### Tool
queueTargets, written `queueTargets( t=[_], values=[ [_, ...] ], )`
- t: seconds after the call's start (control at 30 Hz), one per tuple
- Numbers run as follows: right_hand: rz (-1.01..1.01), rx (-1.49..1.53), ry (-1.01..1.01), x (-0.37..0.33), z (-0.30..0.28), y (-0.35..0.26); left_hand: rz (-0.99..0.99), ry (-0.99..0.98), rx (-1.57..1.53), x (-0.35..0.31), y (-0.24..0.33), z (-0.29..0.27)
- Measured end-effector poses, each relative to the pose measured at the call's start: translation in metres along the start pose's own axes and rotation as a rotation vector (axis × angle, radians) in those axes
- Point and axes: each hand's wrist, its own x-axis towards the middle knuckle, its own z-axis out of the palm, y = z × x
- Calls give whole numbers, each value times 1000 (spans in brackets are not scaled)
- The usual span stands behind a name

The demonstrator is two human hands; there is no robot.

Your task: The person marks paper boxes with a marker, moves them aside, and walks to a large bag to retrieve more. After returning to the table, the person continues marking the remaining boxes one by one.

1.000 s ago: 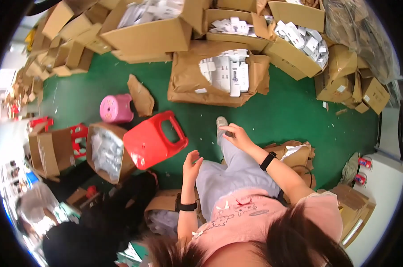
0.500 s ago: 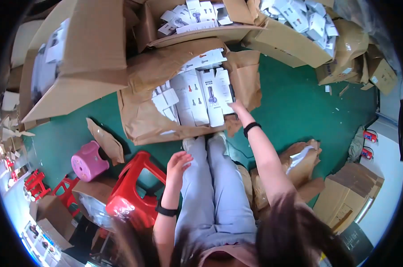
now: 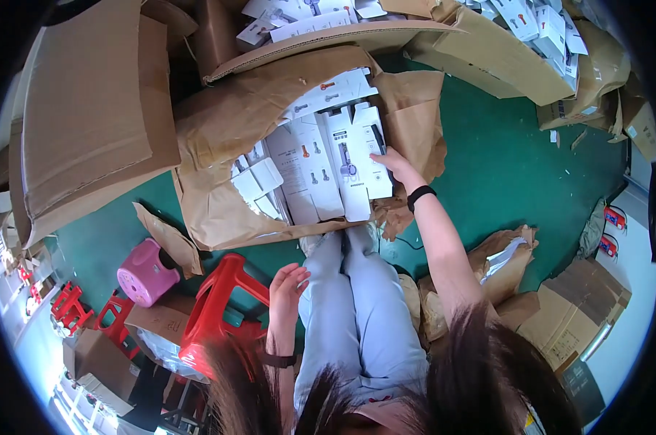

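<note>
A torn brown paper wrapping [image 3: 219, 123] lies on the floor in front of my feet, with flat white printed cartons [image 3: 310, 170] packed inside it. My right hand [image 3: 393, 164] grips the right edge of a flat white carton [image 3: 353, 159] that bears a dark device picture, thumb on top; the fingertips underneath are hidden. A narrow dark strip shows beside that edge; I cannot tell what it is. Above my left thigh hangs my left hand [image 3: 288, 284], fingers loosely bent and apart, holding nothing.
Large cardboard boxes [image 3: 89, 123] stand at the left and along the back, several with white cartons [image 3: 553, 32]. A red stool [image 3: 223, 304] and a pink stool [image 3: 147, 272] are at my left. Crumpled brown paper [image 3: 505, 264] and flattened cardboard [image 3: 574, 312] lie at right.
The view has shifted a little. My right hand has closed on the carton's edge, and that carton now sits slightly askew over the others. My left hand stays near my lap.
</note>
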Motion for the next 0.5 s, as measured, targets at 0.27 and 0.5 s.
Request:
queueTargets(
  t=[0.27, 0.5],
  values=[
    [30, 121, -25, -113, 7, -61, -47, -72, 100, -48, 26, 39],
    [-183, 276, 91, -422, 17, -165, 179, -335, 529, -154, 87, 136]
  ],
)
